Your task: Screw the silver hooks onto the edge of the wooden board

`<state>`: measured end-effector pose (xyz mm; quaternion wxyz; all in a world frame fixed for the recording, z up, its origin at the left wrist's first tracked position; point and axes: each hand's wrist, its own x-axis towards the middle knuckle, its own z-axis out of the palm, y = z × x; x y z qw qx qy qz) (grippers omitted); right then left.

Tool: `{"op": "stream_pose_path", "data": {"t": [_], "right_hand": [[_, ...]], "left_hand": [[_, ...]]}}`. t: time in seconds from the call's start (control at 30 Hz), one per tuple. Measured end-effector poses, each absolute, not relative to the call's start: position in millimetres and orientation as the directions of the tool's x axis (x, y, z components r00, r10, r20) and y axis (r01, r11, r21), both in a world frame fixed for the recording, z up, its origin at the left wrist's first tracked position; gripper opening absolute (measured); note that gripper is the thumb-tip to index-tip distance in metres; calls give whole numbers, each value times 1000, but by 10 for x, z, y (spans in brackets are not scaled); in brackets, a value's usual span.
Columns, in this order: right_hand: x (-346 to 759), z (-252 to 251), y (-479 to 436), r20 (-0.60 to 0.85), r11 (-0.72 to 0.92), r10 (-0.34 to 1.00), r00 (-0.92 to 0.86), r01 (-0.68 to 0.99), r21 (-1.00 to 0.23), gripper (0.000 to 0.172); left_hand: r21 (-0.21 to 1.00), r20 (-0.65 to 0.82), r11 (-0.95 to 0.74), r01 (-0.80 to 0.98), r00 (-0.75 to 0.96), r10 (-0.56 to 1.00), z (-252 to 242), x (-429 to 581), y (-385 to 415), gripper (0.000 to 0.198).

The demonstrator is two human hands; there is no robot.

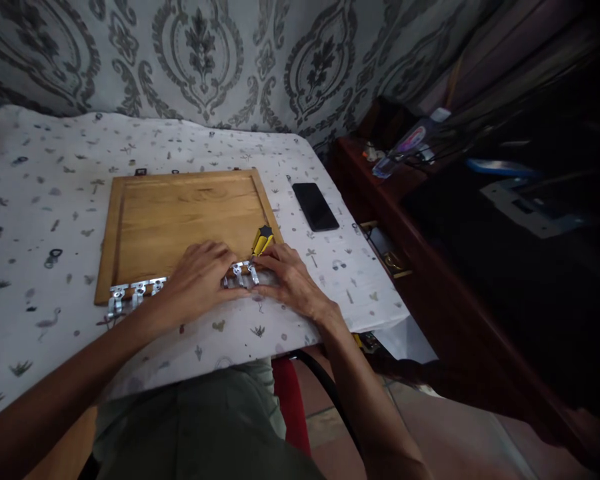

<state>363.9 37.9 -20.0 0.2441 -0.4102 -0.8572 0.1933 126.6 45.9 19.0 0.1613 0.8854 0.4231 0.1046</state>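
Observation:
A wooden cabinet door [190, 220] with a raised frame lies flat on the table. Metal hinges are lined up along its near edge, with several [139, 291] showing left of my hands. My left hand [200, 277] bends over this edge, thumb and fingers closed about a hinge [239, 272]. At the near right corner, my right hand [293, 280] pinches the rightmost hinge [253, 272] between thumb and index finger. A yellow and black screwdriver handle [263, 241] points up just beyond the right fingertips; its lower end is hidden, and whether a finger grips it is unclear.
A black phone [315, 207] lies on the patterned tablecloth [375, 280] to the right of the door. Further right, a dark wooden desk [405, 213] carries a clear bottle [410, 143] and a metal bracket [525, 207]. A patterned curtain [260, 60] hangs behind the table.

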Motion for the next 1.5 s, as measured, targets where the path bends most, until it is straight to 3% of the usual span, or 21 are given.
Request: {"op": "stream_pose_path", "data": {"t": [0.13, 0.4, 0.6, 0.77, 0.93, 1.07, 1.5], "right_hand": [[3633, -217, 378, 271, 588, 800, -535, 609, -533, 48], [3632, -215, 372, 250, 564, 814, -524, 611, -556, 52], [3626, -204, 372, 271, 572, 811, -519, 601, -558, 50], [3614, -181, 370, 254, 539, 833, -492, 617, -573, 49], [3621, -154, 366, 222, 531, 831, -510, 607, -591, 44], [3619, -176, 377, 221, 518, 840, -495, 613, -597, 49], [3590, -185, 365, 233, 492, 860, -454, 619, -613, 42]], "left_hand": [[374, 39, -566, 735, 597, 801, 226, 1287, 447, 49], [766, 201, -483, 424, 556, 806, 834, 1360, 409, 60], [947, 205, -299, 115, 499, 842, 1000, 1707, 445, 39], [979, 183, -202, -14, 490, 852, 933, 1914, 498, 37], [966, 259, -238, -101, 394, 882, 844, 1973, 631, 37], [973, 231, -203, -113, 363, 903, 790, 1993, 700, 35], [992, 113, -41, -117, 714, 691, 922, 2056, 887, 48]]}}
